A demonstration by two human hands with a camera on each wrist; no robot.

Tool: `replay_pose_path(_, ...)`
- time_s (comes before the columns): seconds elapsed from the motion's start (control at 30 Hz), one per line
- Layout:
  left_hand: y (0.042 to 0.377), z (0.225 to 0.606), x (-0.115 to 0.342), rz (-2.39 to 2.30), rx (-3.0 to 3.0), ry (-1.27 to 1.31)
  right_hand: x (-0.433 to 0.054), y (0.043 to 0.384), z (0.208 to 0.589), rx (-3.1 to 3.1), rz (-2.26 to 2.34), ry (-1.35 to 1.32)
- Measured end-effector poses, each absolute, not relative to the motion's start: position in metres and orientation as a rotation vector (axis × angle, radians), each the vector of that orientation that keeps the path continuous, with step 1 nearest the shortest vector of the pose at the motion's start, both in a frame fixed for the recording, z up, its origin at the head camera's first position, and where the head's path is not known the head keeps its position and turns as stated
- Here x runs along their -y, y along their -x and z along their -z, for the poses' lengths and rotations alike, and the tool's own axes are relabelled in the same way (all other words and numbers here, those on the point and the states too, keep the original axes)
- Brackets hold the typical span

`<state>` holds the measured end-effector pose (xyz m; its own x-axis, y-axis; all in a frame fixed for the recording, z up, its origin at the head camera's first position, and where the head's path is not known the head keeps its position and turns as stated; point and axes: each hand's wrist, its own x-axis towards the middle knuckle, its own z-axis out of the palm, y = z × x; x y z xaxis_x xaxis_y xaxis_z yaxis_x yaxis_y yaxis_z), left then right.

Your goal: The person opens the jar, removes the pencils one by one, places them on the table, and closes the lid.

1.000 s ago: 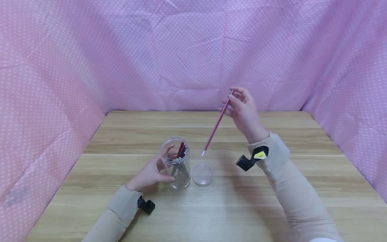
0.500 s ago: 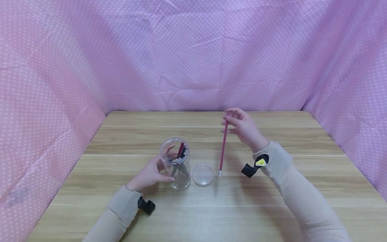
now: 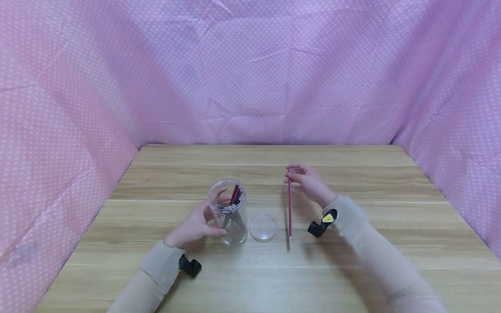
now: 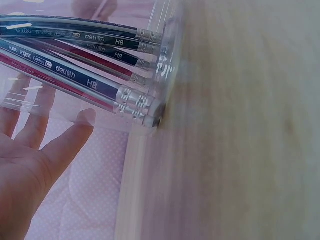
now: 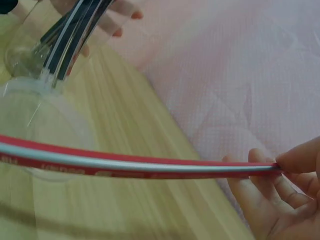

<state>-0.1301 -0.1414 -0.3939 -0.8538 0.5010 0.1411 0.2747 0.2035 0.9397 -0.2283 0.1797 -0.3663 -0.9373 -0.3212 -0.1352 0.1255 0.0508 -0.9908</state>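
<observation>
My left hand (image 3: 192, 225) holds a clear plastic jar (image 3: 236, 234) upright on the table, fingers around its far side and thumb at the front. Inside lean several pencils (image 4: 65, 70), dark blue and red ones, with metal ferrules and eraser ends; "HB" is printed on some. To the right, my right hand (image 3: 312, 184) pinches a red pencil (image 3: 290, 208) near its far end between thumb and fingers. Its eraser end points toward me, low over the table. The right wrist view shows silver stripes along this red pencil (image 5: 140, 167).
Between jar and red pencil lies a round clear lid (image 3: 262, 227), flat on the wooden table (image 3: 332, 269). Pink dotted cloth (image 3: 250, 78) hangs behind the table and along both sides. A black wrist camera (image 3: 318, 228) is strapped to each sleeve.
From high at the back, my right hand has come down toward the table with the red pencil, which swung from slanted to pointing straight toward me. Left hand and jar stay put.
</observation>
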Motion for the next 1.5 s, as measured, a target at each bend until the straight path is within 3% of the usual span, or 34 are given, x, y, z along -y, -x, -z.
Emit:
replay_pose_path(0.63, 0.128, 0.393, 0.141, -1.716, -2.273, -0.771, -0.169, 0.239, 0.403, -1.904, 1.943, 0.104)
replay_pose_path(1.5, 0.126, 0.392, 0.141, -1.729, -2.243, -0.759, -0.172, 0.244, 0.406, -1.94, 1.803, 0.165)
